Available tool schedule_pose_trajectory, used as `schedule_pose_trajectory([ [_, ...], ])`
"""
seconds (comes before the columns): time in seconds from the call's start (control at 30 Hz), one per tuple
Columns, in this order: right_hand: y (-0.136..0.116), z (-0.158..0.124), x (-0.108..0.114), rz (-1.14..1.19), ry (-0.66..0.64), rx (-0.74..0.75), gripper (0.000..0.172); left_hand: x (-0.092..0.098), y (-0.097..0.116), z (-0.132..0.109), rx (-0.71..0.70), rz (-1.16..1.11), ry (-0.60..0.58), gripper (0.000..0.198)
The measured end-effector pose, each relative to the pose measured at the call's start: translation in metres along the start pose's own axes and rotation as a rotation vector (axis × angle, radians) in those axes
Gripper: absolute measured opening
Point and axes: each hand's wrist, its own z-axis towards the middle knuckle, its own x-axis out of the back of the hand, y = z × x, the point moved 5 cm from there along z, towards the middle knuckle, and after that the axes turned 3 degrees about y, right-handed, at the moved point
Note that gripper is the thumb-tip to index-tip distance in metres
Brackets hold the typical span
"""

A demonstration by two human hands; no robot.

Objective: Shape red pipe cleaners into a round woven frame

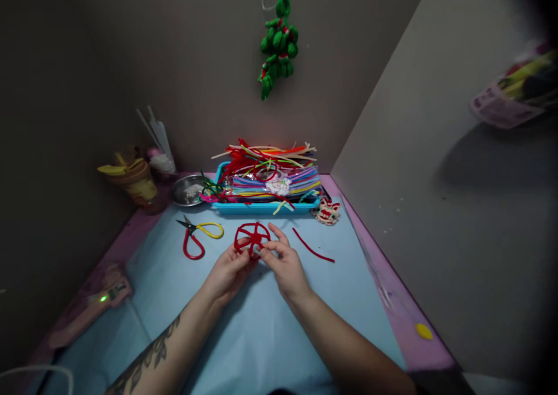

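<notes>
A red pipe-cleaner wheel (254,238), a ring with several spokes meeting in the middle, is held up above the blue table covering. My left hand (233,267) pinches its lower left rim between thumb and fingers. On the lower right side, my right hand (283,261) grips it with thumb and index finger, other fingers partly extended. To the right of the hands lies a loose red pipe cleaner (313,247). Scissors (195,235) with one red and one yellow handle rest to the left, blades slightly apart.
Behind the hands stands a blue tray (265,209) heaped with colourful pipe cleaners. A metal bowl (176,192) with small white bits sits left of it, and a lion-like ornament (328,211) right. A pink glue gun (93,310) lies at the left edge. Green decorations (279,43) hang on the wall.
</notes>
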Motion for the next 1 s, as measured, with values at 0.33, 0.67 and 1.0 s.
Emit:
schedule_pose_trajectory([
  [0.33, -0.024, 0.011, 0.013, -0.174, -0.237, 0.164, 0.006, 0.018, 0.018, 0.0, 0.038, 0.081, 0.015, 0.054],
  [0.67, -0.023, 0.003, 0.002, -0.136, -0.249, 0.121, 0.011, 0.012, 0.017, -0.002, 0.019, 0.175, 0.048, 0.043],
  [1.0, -0.013, 0.004, 0.003, -0.124, -0.095, 0.014, 0.012, 0.018, 0.038, -0.008, -0.401, 0.315, 0.262, 0.05],
])
